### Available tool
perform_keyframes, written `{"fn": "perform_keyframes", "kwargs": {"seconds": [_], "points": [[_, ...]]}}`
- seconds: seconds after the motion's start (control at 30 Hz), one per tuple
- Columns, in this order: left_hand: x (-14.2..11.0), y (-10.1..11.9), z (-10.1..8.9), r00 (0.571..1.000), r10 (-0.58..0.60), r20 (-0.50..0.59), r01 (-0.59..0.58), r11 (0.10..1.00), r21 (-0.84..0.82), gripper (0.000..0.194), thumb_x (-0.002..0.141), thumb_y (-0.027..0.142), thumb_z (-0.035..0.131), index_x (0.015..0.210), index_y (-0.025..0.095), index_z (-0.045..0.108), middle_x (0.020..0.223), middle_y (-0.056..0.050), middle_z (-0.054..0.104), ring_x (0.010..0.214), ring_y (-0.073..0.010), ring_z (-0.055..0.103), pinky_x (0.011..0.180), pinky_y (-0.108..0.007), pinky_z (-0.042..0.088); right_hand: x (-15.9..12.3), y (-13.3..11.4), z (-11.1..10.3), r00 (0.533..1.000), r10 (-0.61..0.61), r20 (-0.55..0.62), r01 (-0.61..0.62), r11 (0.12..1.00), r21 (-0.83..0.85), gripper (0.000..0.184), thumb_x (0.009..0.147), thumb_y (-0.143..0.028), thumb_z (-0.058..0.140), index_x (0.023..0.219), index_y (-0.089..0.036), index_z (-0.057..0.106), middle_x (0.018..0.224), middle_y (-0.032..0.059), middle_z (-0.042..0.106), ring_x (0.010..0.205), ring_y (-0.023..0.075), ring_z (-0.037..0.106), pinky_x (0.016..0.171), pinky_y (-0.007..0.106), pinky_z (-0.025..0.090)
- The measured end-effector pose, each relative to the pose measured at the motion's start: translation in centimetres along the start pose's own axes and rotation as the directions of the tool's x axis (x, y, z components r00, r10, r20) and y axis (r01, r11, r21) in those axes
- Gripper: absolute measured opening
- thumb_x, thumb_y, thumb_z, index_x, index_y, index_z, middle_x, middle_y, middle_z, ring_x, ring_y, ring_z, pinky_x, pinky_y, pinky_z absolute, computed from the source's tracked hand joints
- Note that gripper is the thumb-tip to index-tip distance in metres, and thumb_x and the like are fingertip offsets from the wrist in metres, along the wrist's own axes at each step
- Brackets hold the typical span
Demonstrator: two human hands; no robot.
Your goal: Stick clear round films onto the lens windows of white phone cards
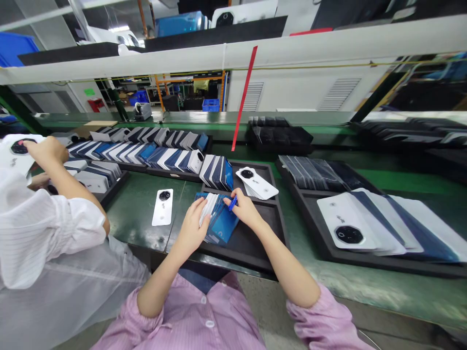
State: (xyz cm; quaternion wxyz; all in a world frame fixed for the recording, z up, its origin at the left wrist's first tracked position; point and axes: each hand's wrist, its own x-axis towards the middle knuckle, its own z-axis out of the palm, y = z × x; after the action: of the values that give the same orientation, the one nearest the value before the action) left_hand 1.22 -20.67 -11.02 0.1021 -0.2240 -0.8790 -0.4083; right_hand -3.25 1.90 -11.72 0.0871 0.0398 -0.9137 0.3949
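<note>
A row of blue and white phone back covers (223, 224) stands on edge, leaning, at the near left of a black tray (260, 245). My left hand (192, 227) grips the left end of this row, fingers over the upper edges and thumb on the near side. A small blue pen-like tool (232, 202) is held in my right hand (245, 210), whose fingertips are close to the covers' top edges. Behind lies another row of covers (216, 171). A few white covers with black camera rings (257, 183) lie flat at the tray's back right.
One white cover (162, 208) lies on the green bench (138, 204) to the left. At right, a second black tray (324, 248) holds fanned covers (368, 221). Filled trays (168, 171) line the back left. A co-worker's hand (47, 151) holds a white cover beside me.
</note>
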Motion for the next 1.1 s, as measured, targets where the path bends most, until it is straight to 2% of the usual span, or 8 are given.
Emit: {"fn": "perform_keyframes", "kwargs": {"seconds": [0.23,0.43,0.57,0.7,0.8,0.87,0.97,1.1], "points": [[1.0,-0.2,1.1,0.994,0.017,0.107,-0.027,0.995,0.093,0.046,0.098,0.026,0.044,0.139,0.010,0.057,0.145,-0.021,0.058,0.138,-0.0312,0.054,0.119,-0.053,0.042,-0.2,-0.2,0.4,1.000,-0.023,-0.012,0.023,1.000,0.001,0.026,0.086,-0.048,0.053,0.087,-0.026,0.039,0.071,-0.0010,0.057,0.066,0.0225,0.057,0.070,0.034,0.043],[1.9,-1.5,0.3,0.991,0.015,0.134,-0.040,0.982,0.185,0.046,0.096,0.018,0.041,0.138,0.010,0.058,0.142,-0.021,0.060,0.134,-0.0314,0.057,0.117,-0.055,0.044,-0.5,-0.3,-0.1,0.997,-0.047,-0.057,0.048,0.999,0.025,0.028,0.084,-0.049,0.054,0.085,-0.026,0.038,0.071,-0.0002,0.052,0.067,0.0234,0.054,0.070,0.034,0.041],[4.4,-1.6,-0.2,0.976,0.073,0.204,-0.115,0.973,0.201,0.049,0.093,0.009,0.038,0.136,0.011,0.060,0.143,-0.020,0.060,0.139,-0.0289,0.053,0.119,-0.053,0.041,-0.5,-0.1,-0.8,0.992,-0.064,-0.108,0.074,0.993,0.094,0.031,0.085,-0.053,0.052,0.087,-0.026,0.038,0.076,0.0006,0.053,0.070,0.0224,0.054,0.071,0.035,0.042],[8.1,-1.0,0.2,0.895,0.217,0.389,-0.275,0.956,0.099,0.042,0.089,0.005,0.046,0.118,0.021,0.071,0.144,-0.012,0.062,0.141,-0.0252,0.051,0.124,-0.053,0.031,-0.6,0.0,-1.3,0.986,-0.086,-0.141,0.111,0.978,0.175,0.032,0.088,-0.055,0.049,0.088,-0.026,0.033,0.078,-0.0006,0.053,0.070,0.0195,0.053,0.073,0.034,0.046],[9.8,-0.2,1.1,0.789,0.321,0.524,-0.356,0.934,-0.037,0.019,0.081,0.013,0.066,0.092,0.025,0.076,0.122,-0.006,0.075,0.126,-0.0241,0.063,0.123,-0.046,0.033,-0.9,0.0,-1.6,0.985,-0.103,-0.141,0.129,0.972,0.194,0.031,0.089,-0.054,0.048,0.088,-0.026,0.033,0.076,-0.0015,0.052,0.068,0.0188,0.053,0.070,0.033,0.047],[10.1,0.3,1.9,0.746,0.349,0.568,-0.356,0.929,-0.102,0.005,0.076,0.020,0.073,0.077,0.025,0.074,0.103,-0.005,0.078,0.111,-0.0234,0.069,0.119,-0.038,0.039,-1.1,0.0,-1.8,0.985,-0.109,-0.131,0.133,0.974,0.186,0.031,0.089,-0.053,0.052,0.089,-0.026,0.036,0.077,-0.0013,0.054,0.068,0.0189,0.054,0.068,0.032,0.046],[10.2,0.8,2.6,0.723,0.346,0.597,-0.323,0.934,-0.151,0.011,0.074,0.027,0.074,0.065,0.027,0.068,0.087,-0.003,0.077,0.100,-0.0240,0.071,0.114,-0.035,0.043,-1.4,-0.1,-2.0,0.986,-0.102,-0.133,0.123,0.979,0.163,0.029,0.089,-0.052,0.054,0.089,-0.026,0.040,0.077,-0.0012,0.057,0.067,0.0194,0.055,0.066,0.031,0.045],[10.6,1.1,1.9,0.665,0.363,0.653,-0.315,0.929,-0.195,0.026,0.062,0.015,0.074,0.050,0.029,0.056,0.072,0.000,0.073,0.096,-0.0246,0.069,0.124,-0.038,0.031,-1.5,-0.2,-1.8,0.978,-0.087,-0.191,0.115,0.984,0.140,0.031,0.088,-0.053,0.054,0.087,-0.026,0.040,0.076,-0.0010,0.057,0.065,0.0192,0.054,0.066,0.032,0.044]]}}
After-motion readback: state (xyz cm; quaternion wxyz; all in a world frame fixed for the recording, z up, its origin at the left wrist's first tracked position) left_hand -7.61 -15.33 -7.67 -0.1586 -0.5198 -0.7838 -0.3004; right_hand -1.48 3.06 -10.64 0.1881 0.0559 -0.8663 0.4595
